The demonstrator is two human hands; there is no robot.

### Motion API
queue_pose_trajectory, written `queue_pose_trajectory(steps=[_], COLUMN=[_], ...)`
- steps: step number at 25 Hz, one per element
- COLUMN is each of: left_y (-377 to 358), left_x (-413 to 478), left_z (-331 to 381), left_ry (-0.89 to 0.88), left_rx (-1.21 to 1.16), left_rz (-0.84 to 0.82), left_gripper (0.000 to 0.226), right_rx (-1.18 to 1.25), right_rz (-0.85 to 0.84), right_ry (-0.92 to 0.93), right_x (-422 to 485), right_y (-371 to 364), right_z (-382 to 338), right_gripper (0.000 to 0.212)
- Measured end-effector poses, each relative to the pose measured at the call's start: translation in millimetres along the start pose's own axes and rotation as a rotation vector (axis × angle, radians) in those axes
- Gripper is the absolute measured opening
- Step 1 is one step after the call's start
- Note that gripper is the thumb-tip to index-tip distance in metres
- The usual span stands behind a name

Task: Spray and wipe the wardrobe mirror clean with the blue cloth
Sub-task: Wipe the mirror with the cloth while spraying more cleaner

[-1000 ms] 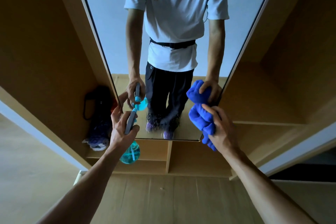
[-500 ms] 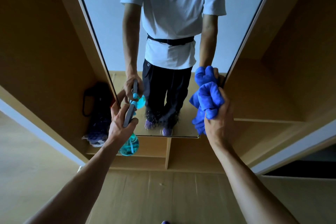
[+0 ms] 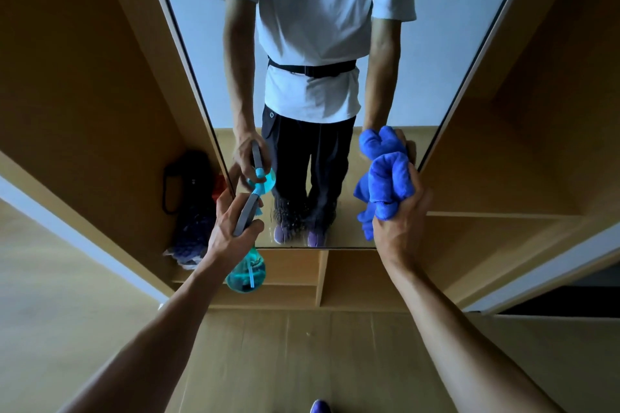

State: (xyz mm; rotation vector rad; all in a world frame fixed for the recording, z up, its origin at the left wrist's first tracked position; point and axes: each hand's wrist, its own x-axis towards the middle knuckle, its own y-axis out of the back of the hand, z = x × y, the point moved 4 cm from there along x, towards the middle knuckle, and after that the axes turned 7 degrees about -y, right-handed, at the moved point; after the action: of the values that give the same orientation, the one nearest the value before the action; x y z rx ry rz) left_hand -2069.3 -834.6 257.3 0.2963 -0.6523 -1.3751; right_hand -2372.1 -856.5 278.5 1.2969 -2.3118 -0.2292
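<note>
The wardrobe mirror (image 3: 446,3) fills the upper middle and reflects a person in a white shirt. My left hand (image 3: 231,228) grips a spray bottle (image 3: 246,273) with teal liquid and a grey head, its nozzle pointing at the mirror's lower left part. A patch of fine droplets shows on the glass near the reflected shoes. My right hand (image 3: 399,214) grips the bunched blue cloth (image 3: 385,184) against the mirror's lower right corner.
Wooden wardrobe panels flank the mirror on both sides. A dark bag (image 3: 188,198) hangs in the left compartment. Low open shelves (image 3: 322,278) sit under the mirror, with wood floor (image 3: 302,362) before them. The toe of a purple shoe (image 3: 320,406) shows at the bottom edge.
My right hand has lifted the blue cloth from hanging loose up against the mirror's lower right corner. The left hand has kept the bottle aimed at the glass.
</note>
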Motion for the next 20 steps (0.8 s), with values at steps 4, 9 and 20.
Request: queue_pose_trajectory(steps=[4,9,20], left_y=[11,24,33], left_x=[0,-7,3], left_z=[-5,-8,-24], left_ry=[-0.011,0.01,0.06], left_rx=[-0.032,-0.105,-0.113], left_rz=[-0.031,-0.036,-0.045], left_gripper=[0.045,0.057,0.04], right_rx=[0.194,0.018,-0.165], right_rz=[0.001,-0.166,-0.248], right_ry=[0.05,-0.014,0.314], right_x=[1,-43,-81], right_y=[-22,-78,-126], right_z=[-11,-32,-96], right_gripper=[0.034,0.054,0.07])
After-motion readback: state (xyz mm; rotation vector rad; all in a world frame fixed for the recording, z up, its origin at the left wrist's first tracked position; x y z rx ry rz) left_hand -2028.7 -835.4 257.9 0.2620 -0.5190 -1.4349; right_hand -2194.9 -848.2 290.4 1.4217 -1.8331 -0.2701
